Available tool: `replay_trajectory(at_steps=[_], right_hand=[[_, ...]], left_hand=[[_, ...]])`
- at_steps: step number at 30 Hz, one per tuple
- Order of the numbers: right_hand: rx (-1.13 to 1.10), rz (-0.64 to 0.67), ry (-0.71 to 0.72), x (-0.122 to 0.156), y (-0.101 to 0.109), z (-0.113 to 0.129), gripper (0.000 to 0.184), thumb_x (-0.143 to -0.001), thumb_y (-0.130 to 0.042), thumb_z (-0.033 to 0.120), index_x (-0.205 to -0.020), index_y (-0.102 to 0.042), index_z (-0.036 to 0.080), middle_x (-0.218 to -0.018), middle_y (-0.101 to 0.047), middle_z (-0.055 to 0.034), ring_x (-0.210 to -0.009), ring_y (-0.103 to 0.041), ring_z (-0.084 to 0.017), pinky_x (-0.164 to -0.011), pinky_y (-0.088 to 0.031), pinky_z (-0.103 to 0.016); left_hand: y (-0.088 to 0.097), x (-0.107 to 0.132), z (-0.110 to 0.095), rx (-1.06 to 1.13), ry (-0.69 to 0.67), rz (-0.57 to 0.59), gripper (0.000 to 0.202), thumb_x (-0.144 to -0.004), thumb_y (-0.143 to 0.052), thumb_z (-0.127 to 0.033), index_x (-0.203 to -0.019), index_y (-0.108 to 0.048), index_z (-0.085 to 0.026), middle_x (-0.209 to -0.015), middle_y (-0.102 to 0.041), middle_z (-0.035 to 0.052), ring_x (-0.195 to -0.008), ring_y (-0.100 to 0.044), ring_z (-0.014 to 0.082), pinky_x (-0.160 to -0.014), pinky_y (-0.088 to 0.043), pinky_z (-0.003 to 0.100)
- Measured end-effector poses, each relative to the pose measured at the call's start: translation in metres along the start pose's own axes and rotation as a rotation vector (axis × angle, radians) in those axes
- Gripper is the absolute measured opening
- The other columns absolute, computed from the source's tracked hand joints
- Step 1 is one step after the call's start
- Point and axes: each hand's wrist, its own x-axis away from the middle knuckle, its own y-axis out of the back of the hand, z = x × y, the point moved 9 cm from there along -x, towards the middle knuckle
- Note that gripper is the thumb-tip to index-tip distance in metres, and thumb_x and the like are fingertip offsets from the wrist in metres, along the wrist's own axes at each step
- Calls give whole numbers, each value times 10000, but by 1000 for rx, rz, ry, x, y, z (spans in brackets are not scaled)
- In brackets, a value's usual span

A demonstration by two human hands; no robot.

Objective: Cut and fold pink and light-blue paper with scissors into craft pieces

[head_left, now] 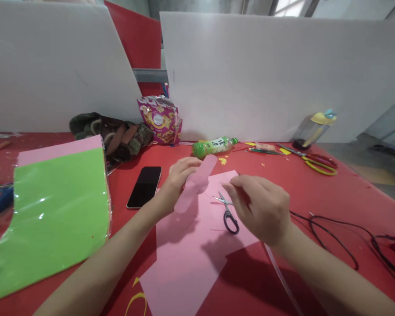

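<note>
My left hand (177, 180) is closed on a cut-out pink paper shape (197, 182), holding it up above the table. My right hand (260, 206) hovers just right of it with thumb and fingers pinched together; what they pinch, if anything, is too small to name. Under both hands a large pink paper sheet (184, 259) lies on the red table (316, 193). Small black-handled scissors (228, 213) rest on that sheet, just left of my right hand.
A black phone (145, 186) lies left of my left hand. Green and pink sheets in plastic (55, 210) lie at left. A green bottle (213, 147), snack bag (159, 119), camouflage bag (112, 134), red-yellow scissors (316, 162), water bottle (312, 129) and black cables (349, 237) surround; white boards (283, 70) stand behind.
</note>
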Motion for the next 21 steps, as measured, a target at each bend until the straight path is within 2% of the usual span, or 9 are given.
replay_trajectory(at_steps=[2,4,6,8,10,12,13,15,21], right_hand=[[85,74,-24,-2,-3,-9,324,-843,-421,259,-537,-479,172,-423,-470,25,-402,-394,-87,-430,-282,-219],[146,206,-95,-2,-12,-23,342,-841,-406,289,-526,-472,172,-411,-460,26,-373,-378,-87,-402,-254,-221],[165,359,-196,1,-25,-38,259,-809,-452,284,-586,-508,164,-447,-501,19,-387,-423,-99,-403,-275,-220],[117,460,-264,7,-38,-46,131,-763,-516,273,-753,-554,148,-596,-594,-19,-510,-538,-146,-462,-368,-241],[3,479,-227,10,-50,-43,314,-732,-557,284,-998,-513,123,-892,-622,-101,-780,-593,-217,-607,-460,-313],[-148,505,-114,14,-62,-30,516,-731,-561,284,-1192,-378,138,-1185,-496,-142,-1064,-489,-241,-780,-462,-374],[-205,534,-83,18,-69,-25,562,-735,-554,273,-1235,-327,151,-1264,-425,-141,-1144,-422,-238,-828,-450,-386],[-270,580,-57,24,-80,-20,565,-751,-521,228,-1262,-290,163,-1318,-356,-132,-1189,-368,-225,-853,-450,-385],[-246,591,-65,32,-93,-23,530,-777,-389,132,-1286,-247,179,-1308,-362,-123,-1183,-369,-213,-843,-458,-406]], left_hand=[[-8,2,6,31,0,81,198,-829,-420,-222,-992,-529,-196,-1165,-496,96,-1139,-403,214,-950,-307,400],[-12,2,10,43,21,126,228,-833,-408,-231,-1028,-524,-227,-1185,-494,75,-1160,-392,207,-968,-297,399],[-11,1,10,58,37,135,232,-833,-405,-218,-1022,-537,-243,-1185,-507,61,-1168,-392,204,-975,-295,398],[-7,0,5,77,13,127,211,-818,-439,-207,-989,-558,-240,-1172,-524,60,-1163,-399,206,-978,-297,400],[-5,-1,-3,72,-29,130,195,-809,-462,-191,-964,-569,-242,-1172,-524,55,-1166,-388,202,-982,-292,403],[-9,0,-9,27,-32,165,195,-824,-448,-177,-948,-574,-260,-1173,-515,32,-1168,-368,187,-989,-279,407],[-12,1,-10,-2,-20,192,201,-835,-436,-171,-935,-578,-272,-1169,-511,18,-1165,-360,180,-990,-275,408],[-18,3,-16,-38,-10,241,191,-837,-451,-177,-912,-586,-290,-1157,-499,3,-1146,-358,179,-983,-279,409],[-23,4,-32,-64,-135,287,216,-842,-447,-147,-966,-562,-281,-1101,-510,35,-1151,-317,195,-952,-306,409]])
